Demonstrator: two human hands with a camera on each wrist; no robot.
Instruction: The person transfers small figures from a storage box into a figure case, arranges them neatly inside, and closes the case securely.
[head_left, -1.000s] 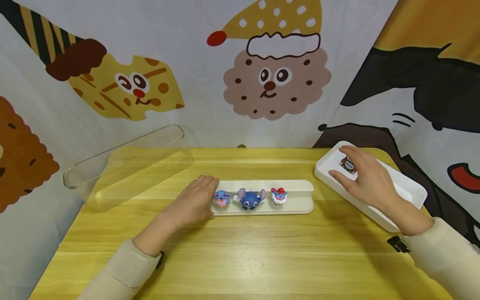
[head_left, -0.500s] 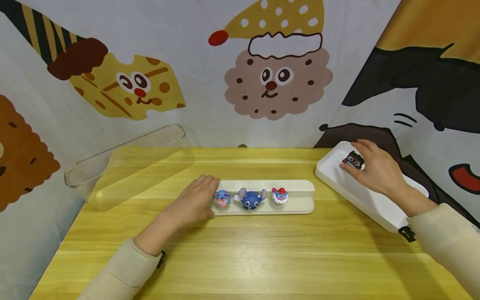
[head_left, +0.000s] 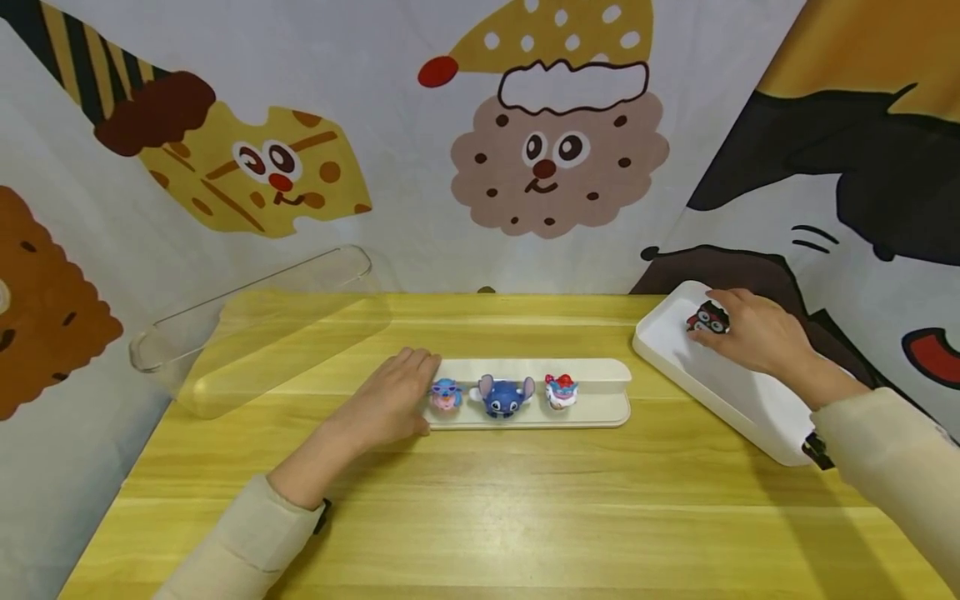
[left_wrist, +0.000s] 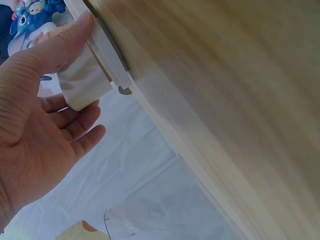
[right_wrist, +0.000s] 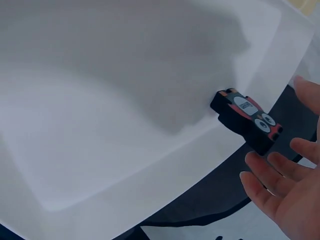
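My left hand (head_left: 386, 400) holds the left end of a long cream display stand (head_left: 600, 410). In the left wrist view the thumb lies on the front edge and the fingers reach behind the stand (left_wrist: 85, 82). Three small figures line it: a blue-and-pink one (head_left: 447, 395), a big-eared blue one (head_left: 504, 398) and a white one with a red top (head_left: 562, 392). My right hand (head_left: 765, 333) is over a white tray (head_left: 720, 400), beside a black-and-red owl figure (right_wrist: 245, 120). Its thumb and fingers are spread around the owl's head, with the thumb apart from it.
A clear plastic cover (head_left: 262, 333) lies tilted at the back left of the wooden table (head_left: 480, 508). A cartoon-printed cloth (head_left: 405, 167) hangs behind the table. The tray sits angled at the right edge.
My right hand has lowered and shifted slightly right, closer around the owl, which now looks more upright in the tray. My left hand has stayed on the stand.
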